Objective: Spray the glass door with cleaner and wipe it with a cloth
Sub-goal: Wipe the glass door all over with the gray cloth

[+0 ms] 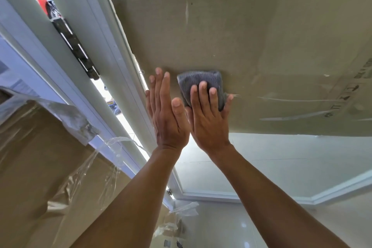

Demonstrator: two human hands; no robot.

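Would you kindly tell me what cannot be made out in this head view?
Head view: grey cloth's lower half, covered by the right hand.
Head view: whether the left hand touches the glass door, since its palm faces away.
Head view: printed markings at right, too blurred to read.

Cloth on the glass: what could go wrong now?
The right hand only presses the grey cloth with flat fingers, so it might slip off and fall. The bare left hand looks to rest on the glass door, which could leave fingerprints on parts meant to be clean.
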